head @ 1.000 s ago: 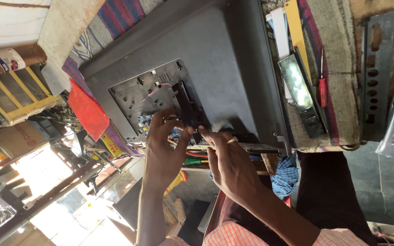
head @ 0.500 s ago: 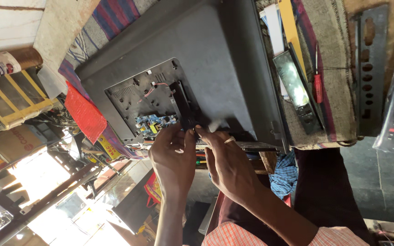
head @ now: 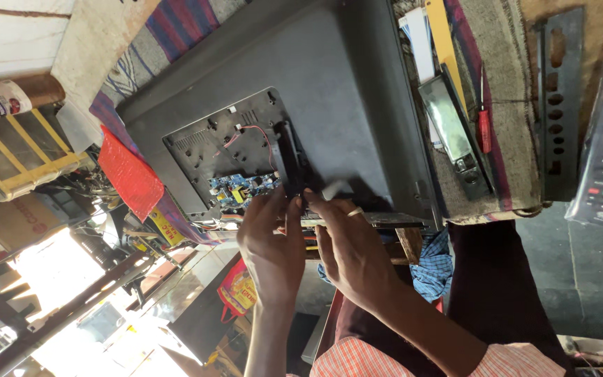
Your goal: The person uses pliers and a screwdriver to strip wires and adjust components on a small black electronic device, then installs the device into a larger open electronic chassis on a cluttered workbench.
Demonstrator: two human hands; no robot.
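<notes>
At the near edge of the workbench (head: pixel 518 132) lies a grey television (head: pixel 329 91), back side up, its recessed panel open on a blue circuit board (head: pixel 242 188). Both hands meet at the set's lower edge: the left hand (head: pixel 270 248) pinches a narrow black strip (head: pixel 291 164) that runs up across the recess, while the right hand (head: pixel 350 255), fingers curled, grips something small and pale just beside it. A red-handled screwdriver (head: pixel 484 126) rests further along the bench, well apart from the hands.
</notes>
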